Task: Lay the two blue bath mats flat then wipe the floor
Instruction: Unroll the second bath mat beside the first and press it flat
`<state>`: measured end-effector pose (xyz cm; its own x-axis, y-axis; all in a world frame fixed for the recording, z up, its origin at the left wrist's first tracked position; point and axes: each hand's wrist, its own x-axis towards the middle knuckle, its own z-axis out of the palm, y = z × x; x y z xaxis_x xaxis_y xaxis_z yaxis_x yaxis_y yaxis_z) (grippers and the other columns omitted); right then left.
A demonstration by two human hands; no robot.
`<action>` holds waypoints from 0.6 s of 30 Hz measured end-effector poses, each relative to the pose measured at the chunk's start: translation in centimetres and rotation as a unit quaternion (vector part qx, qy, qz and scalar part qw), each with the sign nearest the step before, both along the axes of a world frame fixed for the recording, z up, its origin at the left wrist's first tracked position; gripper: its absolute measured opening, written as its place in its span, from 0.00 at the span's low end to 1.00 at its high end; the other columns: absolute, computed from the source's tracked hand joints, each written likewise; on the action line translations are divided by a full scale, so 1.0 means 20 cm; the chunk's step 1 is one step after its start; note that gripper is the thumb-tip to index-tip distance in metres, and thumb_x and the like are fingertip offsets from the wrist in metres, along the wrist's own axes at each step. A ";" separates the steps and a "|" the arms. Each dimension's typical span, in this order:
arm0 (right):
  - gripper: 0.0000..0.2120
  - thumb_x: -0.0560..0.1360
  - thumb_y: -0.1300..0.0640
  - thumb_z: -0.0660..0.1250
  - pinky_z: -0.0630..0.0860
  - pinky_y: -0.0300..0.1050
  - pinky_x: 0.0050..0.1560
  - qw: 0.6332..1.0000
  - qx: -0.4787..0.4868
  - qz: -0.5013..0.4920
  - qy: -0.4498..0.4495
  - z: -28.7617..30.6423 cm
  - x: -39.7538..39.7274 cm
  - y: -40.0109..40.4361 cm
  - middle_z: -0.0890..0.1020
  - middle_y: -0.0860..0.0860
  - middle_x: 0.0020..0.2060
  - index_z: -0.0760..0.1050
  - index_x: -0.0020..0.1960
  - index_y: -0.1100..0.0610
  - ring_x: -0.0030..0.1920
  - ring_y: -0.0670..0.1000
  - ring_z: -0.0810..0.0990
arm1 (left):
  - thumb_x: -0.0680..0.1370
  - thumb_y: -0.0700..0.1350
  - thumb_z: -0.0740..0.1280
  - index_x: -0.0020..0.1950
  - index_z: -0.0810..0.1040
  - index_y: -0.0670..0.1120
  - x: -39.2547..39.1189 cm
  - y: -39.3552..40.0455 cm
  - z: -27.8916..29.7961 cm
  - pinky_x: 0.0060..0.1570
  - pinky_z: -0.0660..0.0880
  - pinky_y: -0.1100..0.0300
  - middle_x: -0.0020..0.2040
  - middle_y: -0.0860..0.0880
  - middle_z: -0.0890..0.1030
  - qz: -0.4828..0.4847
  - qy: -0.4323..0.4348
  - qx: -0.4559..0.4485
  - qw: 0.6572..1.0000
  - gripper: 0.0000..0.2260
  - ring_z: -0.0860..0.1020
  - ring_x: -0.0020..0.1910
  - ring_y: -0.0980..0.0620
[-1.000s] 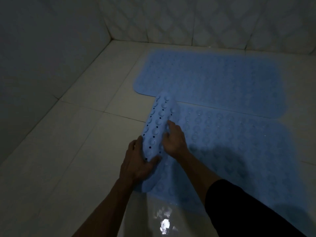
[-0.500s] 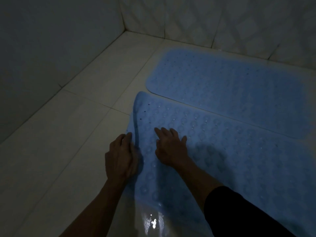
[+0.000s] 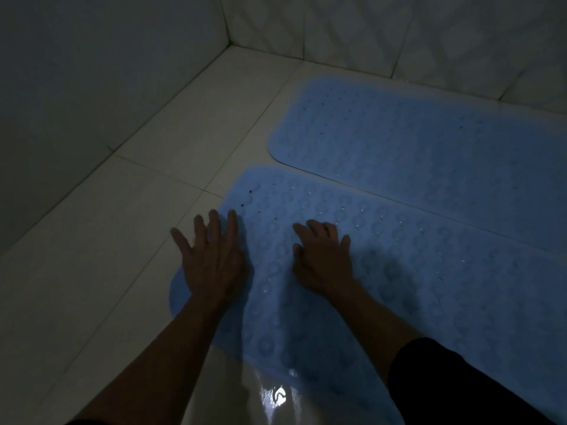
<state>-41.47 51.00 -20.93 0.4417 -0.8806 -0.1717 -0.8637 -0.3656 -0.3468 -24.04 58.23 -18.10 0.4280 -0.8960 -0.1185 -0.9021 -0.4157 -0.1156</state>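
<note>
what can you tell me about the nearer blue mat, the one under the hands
The nearer blue mat looks like soft rubbery plastic, with rounded corners, rows of round bumps and small holes. It lies spread out on the pale tiled floor, beside the farther mat. The left hand rests spread over its left edge; the right hand presses on its surface.

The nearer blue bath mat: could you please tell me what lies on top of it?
Both hands press on the nearer mat: left hand at its left edge, right hand further in. The floor beneath is covered.
</note>
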 end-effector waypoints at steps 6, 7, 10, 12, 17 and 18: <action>0.29 0.81 0.40 0.51 0.50 0.72 0.71 0.995 -0.001 -0.098 0.025 0.01 -0.17 -0.21 0.49 0.52 0.80 0.49 0.80 0.44 0.79 0.60 0.47 | 0.80 0.67 0.47 0.81 0.44 0.60 -0.15 -0.33 -0.10 0.73 0.42 0.30 0.82 0.49 0.42 -0.095 0.154 0.025 0.983 0.31 0.40 0.80 0.41; 0.30 0.80 0.37 0.50 0.47 0.73 0.72 0.993 0.025 -0.110 0.037 0.00 -0.21 -0.24 0.46 0.50 0.81 0.46 0.79 0.42 0.79 0.60 0.43 | 0.79 0.70 0.46 0.80 0.42 0.62 -0.17 -0.38 -0.12 0.72 0.41 0.29 0.82 0.50 0.40 -0.093 0.169 0.049 0.980 0.32 0.38 0.79 0.41; 0.32 0.79 0.32 0.47 0.43 0.75 0.72 0.990 0.059 -0.114 0.065 -0.03 -0.29 -0.28 0.40 0.47 0.80 0.42 0.79 0.39 0.79 0.59 0.36 | 0.75 0.75 0.44 0.78 0.39 0.66 -0.20 -0.45 -0.18 0.70 0.36 0.27 0.81 0.54 0.35 -0.092 0.182 0.095 0.974 0.34 0.33 0.78 0.40; 0.33 0.78 0.30 0.45 0.42 0.74 0.72 0.989 0.064 -0.108 0.073 -0.05 -0.30 -0.28 0.38 0.46 0.80 0.40 0.79 0.38 0.78 0.58 0.34 | 0.74 0.75 0.43 0.77 0.37 0.67 -0.20 -0.45 -0.21 0.69 0.34 0.27 0.80 0.55 0.34 -0.087 0.184 0.090 0.975 0.34 0.31 0.77 0.41; 0.32 0.78 0.31 0.44 0.42 0.74 0.72 0.990 0.056 -0.110 0.068 -0.05 -0.30 -0.30 0.37 0.46 0.80 0.39 0.79 0.38 0.78 0.57 0.33 | 0.74 0.75 0.42 0.77 0.36 0.68 -0.20 -0.48 -0.22 0.70 0.34 0.28 0.80 0.55 0.33 -0.087 0.178 0.081 0.977 0.33 0.30 0.77 0.42; 0.32 0.78 0.31 0.43 0.42 0.74 0.72 0.990 0.055 -0.109 0.068 -0.06 -0.30 -0.30 0.37 0.46 0.80 0.39 0.79 0.38 0.78 0.57 0.33 | 0.74 0.75 0.42 0.77 0.36 0.68 -0.20 -0.48 -0.22 0.70 0.34 0.28 0.80 0.55 0.33 -0.088 0.177 0.082 0.977 0.33 0.30 0.77 0.41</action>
